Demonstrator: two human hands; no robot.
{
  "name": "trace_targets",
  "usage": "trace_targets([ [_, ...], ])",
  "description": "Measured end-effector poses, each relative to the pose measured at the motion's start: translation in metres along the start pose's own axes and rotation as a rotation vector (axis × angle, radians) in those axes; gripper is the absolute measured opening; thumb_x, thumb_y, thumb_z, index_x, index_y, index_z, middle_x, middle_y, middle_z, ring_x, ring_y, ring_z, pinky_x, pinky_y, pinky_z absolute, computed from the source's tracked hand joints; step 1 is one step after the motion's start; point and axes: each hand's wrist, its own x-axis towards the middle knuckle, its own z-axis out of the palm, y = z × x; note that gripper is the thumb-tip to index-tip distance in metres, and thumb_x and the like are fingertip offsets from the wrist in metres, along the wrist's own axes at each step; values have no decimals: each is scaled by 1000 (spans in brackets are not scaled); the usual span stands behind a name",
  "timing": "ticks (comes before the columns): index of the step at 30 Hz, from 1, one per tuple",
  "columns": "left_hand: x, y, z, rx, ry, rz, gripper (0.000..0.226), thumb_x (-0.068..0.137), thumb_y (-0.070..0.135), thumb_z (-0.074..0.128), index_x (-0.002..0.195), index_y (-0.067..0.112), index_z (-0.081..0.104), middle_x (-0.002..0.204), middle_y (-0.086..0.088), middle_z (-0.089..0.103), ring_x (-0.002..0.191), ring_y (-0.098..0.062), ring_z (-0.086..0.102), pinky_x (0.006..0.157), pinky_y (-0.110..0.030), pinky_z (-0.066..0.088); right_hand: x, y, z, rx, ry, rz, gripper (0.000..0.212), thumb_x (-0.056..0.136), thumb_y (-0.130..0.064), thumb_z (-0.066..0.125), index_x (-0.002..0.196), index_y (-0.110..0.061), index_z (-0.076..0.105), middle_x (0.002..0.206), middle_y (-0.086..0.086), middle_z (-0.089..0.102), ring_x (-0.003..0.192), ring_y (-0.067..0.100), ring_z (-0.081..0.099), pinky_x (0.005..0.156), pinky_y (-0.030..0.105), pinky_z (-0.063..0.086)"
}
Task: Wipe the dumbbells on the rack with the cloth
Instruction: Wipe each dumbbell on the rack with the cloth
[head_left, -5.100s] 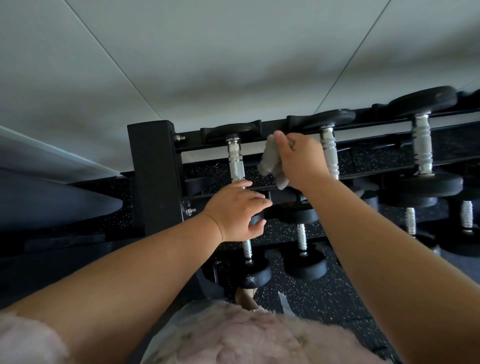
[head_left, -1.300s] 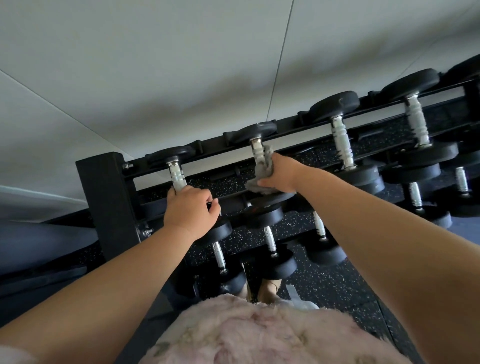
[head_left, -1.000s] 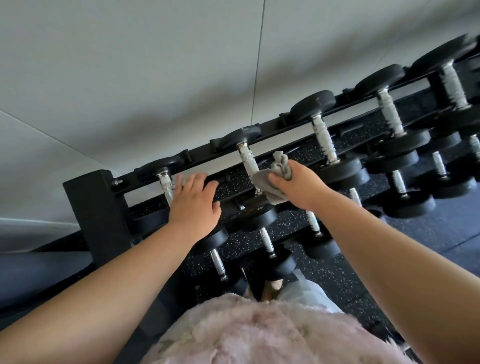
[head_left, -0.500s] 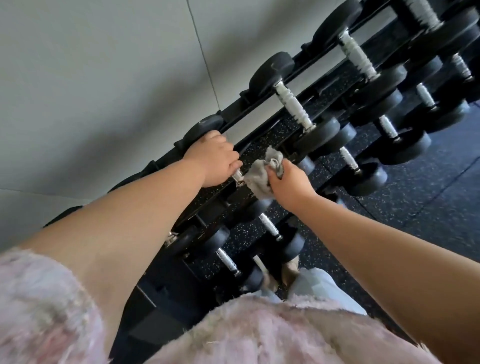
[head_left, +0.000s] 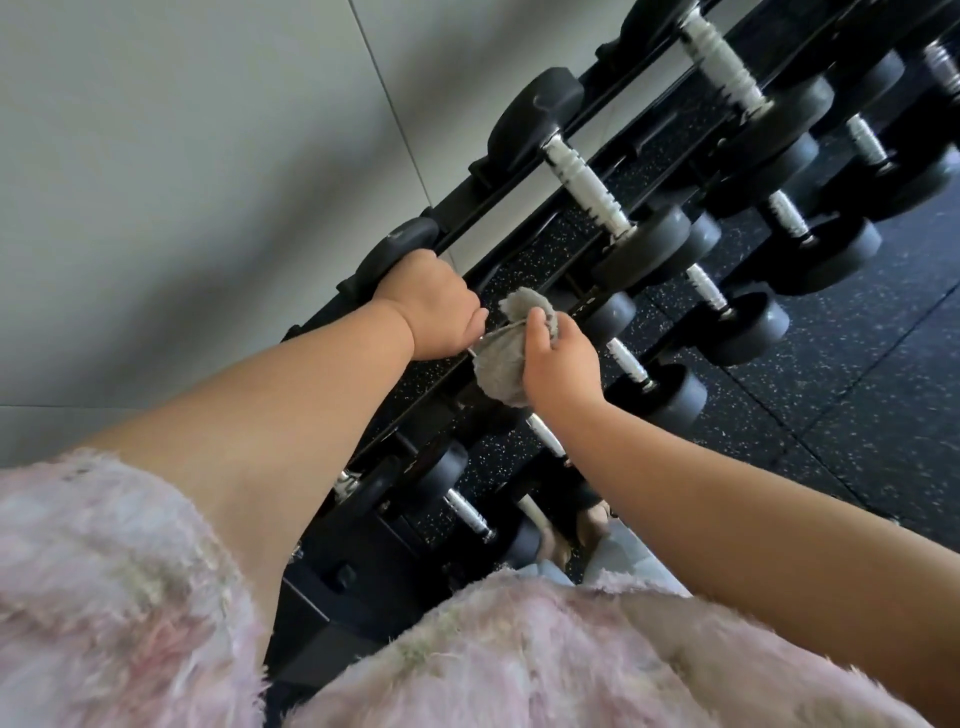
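The right hand (head_left: 558, 364) clutches the bunched grey cloth (head_left: 501, 364) against the near end of a dumbbell (head_left: 395, 249) on the rack's (head_left: 519, 244) top rail. The left hand (head_left: 431, 306) curls round that dumbbell's handle, which runs from the rack's front edge toward the wall. The next dumbbell (head_left: 587, 182) lies to the right, nearer the cloth hand. No writing is readable.
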Motion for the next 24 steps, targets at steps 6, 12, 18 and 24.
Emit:
trace_targets([
  [6, 5, 2, 9, 8, 14, -4, 59, 103, 43, 18, 77, 25, 67, 79, 2, 71, 76, -25, 63, 82, -41, 47, -49, 2, 18, -66, -192, 186, 53, 109, -50, 28, 129, -6, 47, 105, 7, 53, 102, 31, 57, 80, 35, 39],
  [12, 6, 2, 11, -9, 32, -13, 59, 103, 43, 17, 79, 26, 68, 79, 2, 70, 75, -24, 62, 82, -43, 48, -64, -11, 22, 78, -245, 274, 49, 106, -58, 35, 131, -16, 41, 117, 7, 60, 98, 23, 58, 77, 31, 46],
  [18, 4, 2, 8, -16, 61, 14, 52, 106, 42, 20, 77, 27, 60, 83, 2, 72, 79, -24, 63, 85, -41, 46, -62, -14, 22, 157, -152, 313, 59, 105, -64, 25, 133, -20, 53, 117, 2, 67, 105, 22, 64, 96, 41, 52],
  [24, 1, 3, 13, -7, 70, -6, 56, 106, 42, 20, 76, 24, 64, 76, 4, 68, 74, -23, 60, 83, -41, 46, -23, -20, 9, 258, -68, 424, 57, 110, -44, 31, 140, -1, 52, 139, 25, 57, 126, 42, 57, 99, 46, 50],
])
